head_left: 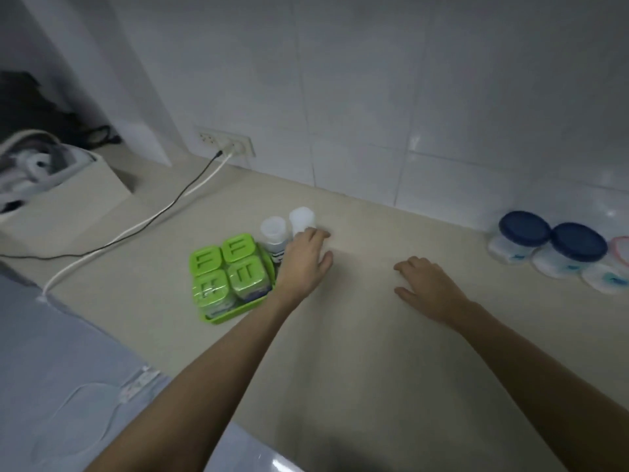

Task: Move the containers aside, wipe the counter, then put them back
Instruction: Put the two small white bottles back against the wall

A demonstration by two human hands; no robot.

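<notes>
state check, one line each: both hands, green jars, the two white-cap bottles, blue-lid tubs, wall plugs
left hand: open, fingers at the right bottle, no clear grip
right hand: open, empty, over the bare counter
green jars: four, lids shut, upright in the green tray
bottles: two, capped, upright, beside the tray
blue-lid tubs: two, lids on, by the wall at right
plugs: two cords plugged into the outlet

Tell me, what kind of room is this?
Probably a kitchen, though a utility room is possible. There is a tiled wall behind a long beige counter, a wall socket with cords plugged in, and green-lidded containers standing in a tray.
</notes>
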